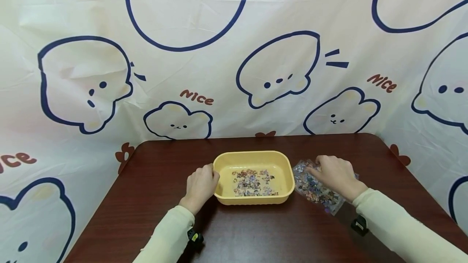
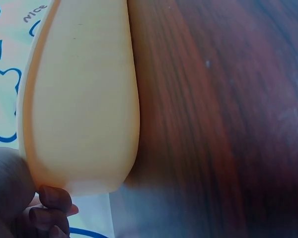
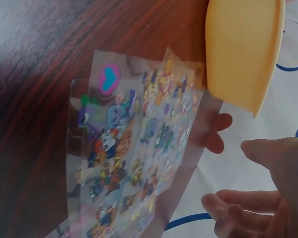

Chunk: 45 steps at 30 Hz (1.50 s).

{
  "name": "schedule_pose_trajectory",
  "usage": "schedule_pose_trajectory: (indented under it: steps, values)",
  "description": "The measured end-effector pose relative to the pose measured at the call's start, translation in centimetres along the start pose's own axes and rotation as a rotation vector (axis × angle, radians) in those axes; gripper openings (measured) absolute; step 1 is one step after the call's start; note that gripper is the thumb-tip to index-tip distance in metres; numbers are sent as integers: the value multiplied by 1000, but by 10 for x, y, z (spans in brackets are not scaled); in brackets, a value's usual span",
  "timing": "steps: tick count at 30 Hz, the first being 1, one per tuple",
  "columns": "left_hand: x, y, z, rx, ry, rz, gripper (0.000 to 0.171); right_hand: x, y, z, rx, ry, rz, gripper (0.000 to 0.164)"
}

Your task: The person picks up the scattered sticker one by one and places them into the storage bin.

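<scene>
A yellow plastic tub (image 1: 254, 201) stands on the table with many small colourful pieces (image 1: 252, 182) spread over its bottom. At its left end, my left hand (image 1: 200, 184) grips the rim; the left wrist view shows curled fingers (image 2: 54, 198) against the outer wall, below the lip. Clear sticker sheets (image 1: 318, 186) with cartoon figures lie overlapping just right of the tub. Over their far part is my right hand (image 1: 336, 173). In the right wrist view its thumb and fingers are spread apart beside the sheets (image 3: 134, 144), with nothing between them.
The dark brown wooden table (image 1: 256, 234) has rounded far corners. Directly behind it hangs a pale curtain (image 1: 226, 72) printed with blue cartoon outlines, which also runs along both sides. Each wrist carries a small black camera (image 1: 360, 225).
</scene>
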<state>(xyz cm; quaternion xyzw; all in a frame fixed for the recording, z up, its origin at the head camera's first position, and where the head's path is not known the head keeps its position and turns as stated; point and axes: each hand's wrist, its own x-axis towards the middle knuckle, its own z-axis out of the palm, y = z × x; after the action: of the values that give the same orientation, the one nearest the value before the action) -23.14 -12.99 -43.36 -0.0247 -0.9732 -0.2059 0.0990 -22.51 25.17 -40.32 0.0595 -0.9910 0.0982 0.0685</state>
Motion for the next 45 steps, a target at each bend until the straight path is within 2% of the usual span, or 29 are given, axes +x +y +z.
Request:
schedule_pose_trajectory:
  steps: [5, 12, 16, 23, 30, 41, 45]
  values:
    - [-1, 0, -1, 3, 1, 1, 20, 2, 6, 4, 29, -50, 25, 49]
    - [0, -1, 0, 6, 0, -4, 20, 2, 16, 12, 72, -115, 46, 36]
    - [1, -1, 1, 16, 11, 3, 20, 2, 21, 16, 58, -136, 48, 41]
    - [0, -1, 3, 11, 24, 14, 20, 5, 31, 19, 26, -168, 50, 35]
    - [0, -1, 2, 5, 15, 9, 22, 5, 37, 17, 17, -228, 69, 39]
    - [0, -2, 3, -9, 18, 10, 21, 10, 42, 17, 88, -286, 121, 48]
    - [0, -2, 3, -9, 25, 13, 21, 10, 43, 18, 122, -296, 139, 41]
